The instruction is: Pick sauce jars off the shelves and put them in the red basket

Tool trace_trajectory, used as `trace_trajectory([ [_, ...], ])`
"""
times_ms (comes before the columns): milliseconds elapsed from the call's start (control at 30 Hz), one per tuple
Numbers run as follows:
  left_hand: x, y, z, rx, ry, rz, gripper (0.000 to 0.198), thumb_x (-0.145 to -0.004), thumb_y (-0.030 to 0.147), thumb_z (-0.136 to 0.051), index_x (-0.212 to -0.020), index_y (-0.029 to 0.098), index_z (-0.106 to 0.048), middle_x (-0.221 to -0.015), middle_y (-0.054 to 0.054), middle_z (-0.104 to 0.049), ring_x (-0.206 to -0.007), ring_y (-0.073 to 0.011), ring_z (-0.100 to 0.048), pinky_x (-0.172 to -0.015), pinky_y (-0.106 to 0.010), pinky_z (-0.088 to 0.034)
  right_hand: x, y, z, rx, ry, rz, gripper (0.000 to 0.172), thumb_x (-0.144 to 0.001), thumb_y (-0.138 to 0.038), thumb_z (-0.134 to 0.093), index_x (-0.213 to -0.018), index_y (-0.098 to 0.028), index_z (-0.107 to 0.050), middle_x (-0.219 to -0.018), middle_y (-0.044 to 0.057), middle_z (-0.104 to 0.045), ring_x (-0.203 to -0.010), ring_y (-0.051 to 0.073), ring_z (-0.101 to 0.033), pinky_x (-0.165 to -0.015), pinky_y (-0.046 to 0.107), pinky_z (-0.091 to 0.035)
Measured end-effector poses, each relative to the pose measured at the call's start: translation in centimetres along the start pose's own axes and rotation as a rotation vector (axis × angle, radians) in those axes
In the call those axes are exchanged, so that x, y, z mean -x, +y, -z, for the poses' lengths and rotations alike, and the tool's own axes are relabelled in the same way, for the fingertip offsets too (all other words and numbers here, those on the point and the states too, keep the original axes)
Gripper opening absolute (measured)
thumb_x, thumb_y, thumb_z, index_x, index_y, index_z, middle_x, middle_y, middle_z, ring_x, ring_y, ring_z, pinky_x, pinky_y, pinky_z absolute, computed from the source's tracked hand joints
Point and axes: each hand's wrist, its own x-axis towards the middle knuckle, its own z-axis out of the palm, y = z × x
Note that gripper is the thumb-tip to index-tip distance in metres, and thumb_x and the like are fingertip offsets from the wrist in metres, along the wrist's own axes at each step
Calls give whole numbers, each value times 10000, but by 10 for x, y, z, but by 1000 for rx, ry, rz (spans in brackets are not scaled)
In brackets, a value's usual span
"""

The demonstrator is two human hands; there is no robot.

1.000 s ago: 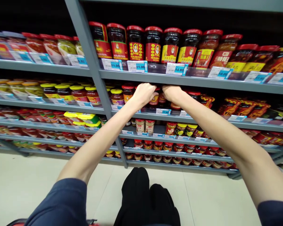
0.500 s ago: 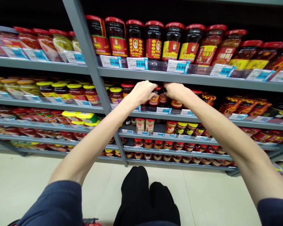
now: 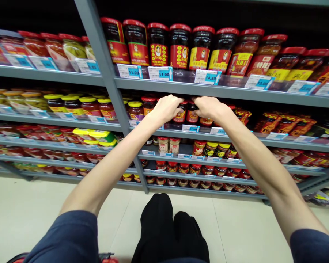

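Observation:
My left hand (image 3: 168,106) reaches onto the second shelf, its fingers curled over the lid of a dark sauce jar (image 3: 180,115) with a red label. Close beside that jar stands a matching sauce jar (image 3: 192,116). My right hand (image 3: 209,108) is bent round the right side of this second jar, thumb near its front and fingertips at its lid. The far fingertips of both hands are hidden behind the lids and under the upper shelf edge. Another red-lidded jar (image 3: 206,121) shows below my right hand.
The upper shelf edge (image 3: 224,88) runs just above my hands, with tall red-lidded jars (image 3: 180,54) on it. Orange packets (image 3: 289,122) stand to the right. A grey upright (image 3: 105,69) divides the shelving. A red basket (image 3: 109,260) shows at the bottom edge.
My right hand has shifted slightly to the right, uncovering more of the second sauce jar's front. My left hand stays nearly in place at its jar.

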Motion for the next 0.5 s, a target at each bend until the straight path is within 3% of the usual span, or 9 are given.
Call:
trace_trajectory([
  [500,1,-8,-3,70,24,-16,446,-939,319,-650,-1369,204,-646,-1337,-113,-705,-1271,-304,-628,-1083,-426,-494,19,6,-1,-27,75,35,499,-963,-389,-647,-1402,-158,-588,-1293,209,-709,-1159,385,-686,-914,468,-546],
])
